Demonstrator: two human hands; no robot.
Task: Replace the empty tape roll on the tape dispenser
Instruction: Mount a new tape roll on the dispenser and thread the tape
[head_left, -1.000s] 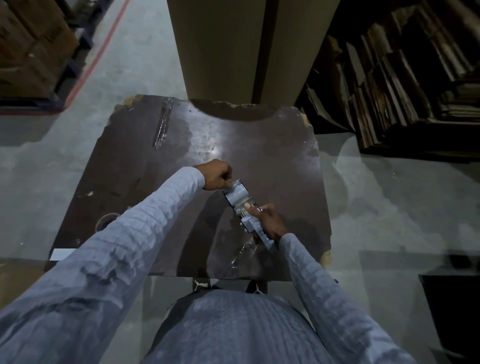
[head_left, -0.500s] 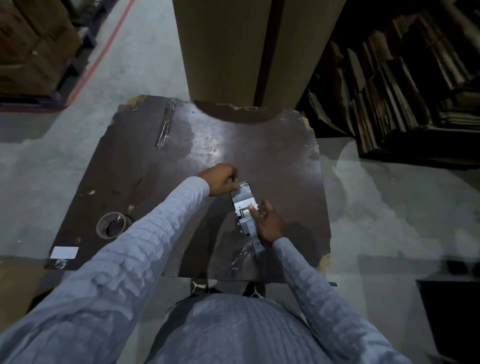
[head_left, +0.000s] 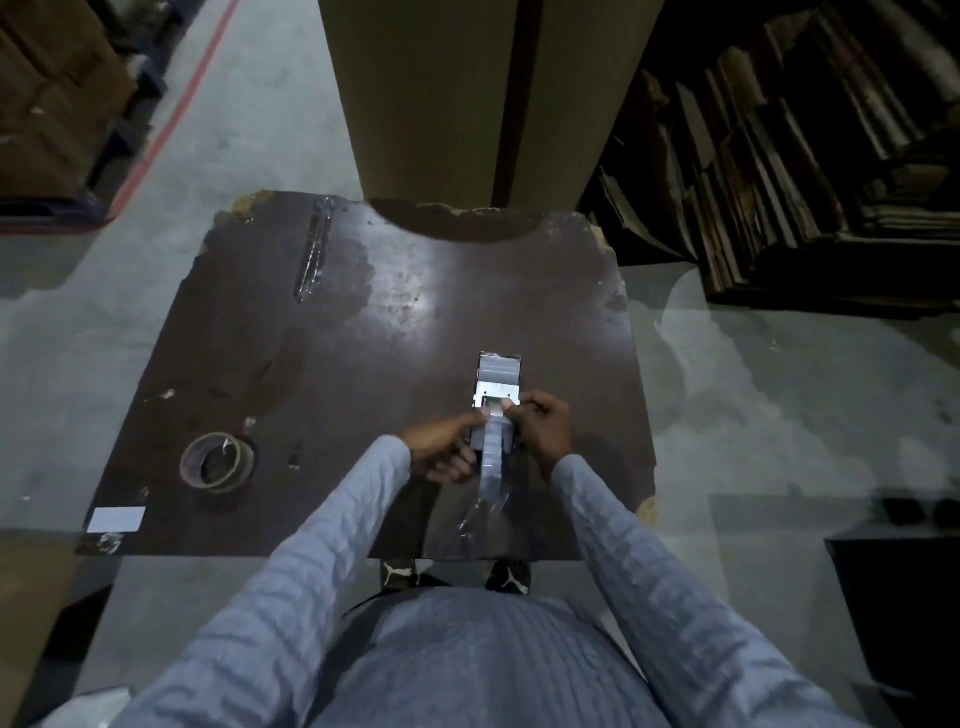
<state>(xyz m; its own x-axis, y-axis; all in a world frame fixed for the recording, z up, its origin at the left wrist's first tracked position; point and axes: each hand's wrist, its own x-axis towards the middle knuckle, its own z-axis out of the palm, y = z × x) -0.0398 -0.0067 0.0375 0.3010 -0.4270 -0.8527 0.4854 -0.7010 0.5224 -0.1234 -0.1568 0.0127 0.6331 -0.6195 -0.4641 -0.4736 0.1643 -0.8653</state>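
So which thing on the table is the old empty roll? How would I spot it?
Start at the dark brown table and go to its near left part, away from the hands. There lies a flat brownish ring, hollow in the middle, just above a small white label. It is the only round thing there; the grey dispenser is boxy.

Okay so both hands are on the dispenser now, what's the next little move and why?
Probably draw the clear tape further toward you through the tape dispenser. The left hand and right hand pinch at its front end, and the strip trails loose and crumpled onto the table.
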